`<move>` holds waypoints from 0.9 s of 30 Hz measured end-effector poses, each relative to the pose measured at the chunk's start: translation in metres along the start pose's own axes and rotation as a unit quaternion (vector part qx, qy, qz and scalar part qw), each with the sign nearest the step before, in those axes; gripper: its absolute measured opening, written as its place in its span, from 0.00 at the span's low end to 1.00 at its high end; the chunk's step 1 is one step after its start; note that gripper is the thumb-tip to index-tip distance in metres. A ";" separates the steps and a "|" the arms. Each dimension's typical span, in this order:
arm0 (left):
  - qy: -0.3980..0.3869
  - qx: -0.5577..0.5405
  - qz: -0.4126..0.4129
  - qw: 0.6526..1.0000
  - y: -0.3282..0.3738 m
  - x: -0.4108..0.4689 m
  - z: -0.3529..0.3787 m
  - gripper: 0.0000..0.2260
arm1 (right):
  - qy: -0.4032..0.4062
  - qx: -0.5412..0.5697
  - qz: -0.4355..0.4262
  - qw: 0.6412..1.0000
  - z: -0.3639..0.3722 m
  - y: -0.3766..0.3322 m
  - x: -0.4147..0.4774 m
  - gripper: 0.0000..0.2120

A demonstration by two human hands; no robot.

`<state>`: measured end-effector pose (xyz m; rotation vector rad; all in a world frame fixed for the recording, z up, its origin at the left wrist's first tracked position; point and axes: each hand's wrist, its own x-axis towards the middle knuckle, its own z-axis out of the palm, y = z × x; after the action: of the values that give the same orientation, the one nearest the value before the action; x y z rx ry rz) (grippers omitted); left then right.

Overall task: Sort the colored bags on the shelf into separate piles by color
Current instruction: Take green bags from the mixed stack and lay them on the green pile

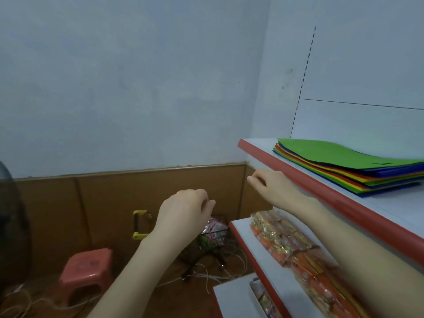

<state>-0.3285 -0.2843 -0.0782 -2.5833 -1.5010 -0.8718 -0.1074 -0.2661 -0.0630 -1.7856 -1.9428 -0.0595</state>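
Observation:
A flat stack of colored bags [348, 166] lies on the top white shelf [394, 203] at the right, a green one on top, with blue, red, yellow and orange edges showing beneath. My right hand [268, 182] hovers just left of the shelf's red front edge [321, 191], fingers loosely curled, holding nothing. My left hand [185, 210] hangs in the air further left and lower, fingers also loosely curled and holding nothing. Neither hand touches the stack.
A lower shelf [243, 235] carries orange and gold snack packets [296, 251]. Below left are a pink plastic stool [87, 269], a wire basket [213, 235], loose cables on the floor and a dark fan [11, 226] at the left edge.

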 end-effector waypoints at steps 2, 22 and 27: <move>-0.007 -0.012 0.034 0.999 -0.005 0.036 0.018 0.14 | 0.016 -0.016 0.019 1.000 -0.001 0.016 0.019 0.16; -0.049 -0.120 0.351 0.927 0.081 0.299 0.133 0.11 | 0.226 -0.200 0.375 0.877 -0.114 0.139 0.052 0.12; -0.010 -0.045 0.335 0.941 0.114 0.344 0.153 0.11 | 0.187 -0.296 0.496 0.794 -0.156 0.187 0.046 0.13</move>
<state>-0.0377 -0.0276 -0.0143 -2.8542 -0.4930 -0.8213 0.1191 -0.2533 0.0359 -2.7144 -0.5408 -0.6547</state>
